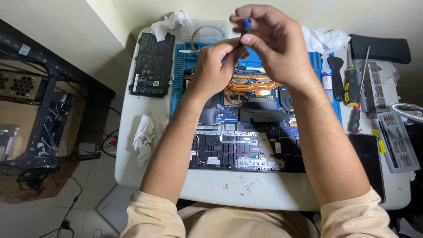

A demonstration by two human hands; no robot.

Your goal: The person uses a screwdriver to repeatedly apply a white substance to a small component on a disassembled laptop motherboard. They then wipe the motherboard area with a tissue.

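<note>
Both my hands are raised above an opened laptop (pixel 246 136) whose copper heat pipes (pixel 249 86) and circuit boards show. My right hand (pixel 273 44) pinches a small dark-blue screwdriver (pixel 245 27) by its cap, held upright. My left hand (pixel 216 66) is closed around the lower part of the same tool, its tip hidden behind the fingers. The laptop lies on a blue work mat (pixel 178 75).
A black battery pack (pixel 153 65) lies at the left of the white table (pixel 246 189). Crumpled tissues (pixel 143 139) sit left and at the back. At the right are screwdrivers (pixel 351 88), a paste syringe (pixel 326 77), a bit case (pixel 398 141) and a dark phone (pixel 368 161).
</note>
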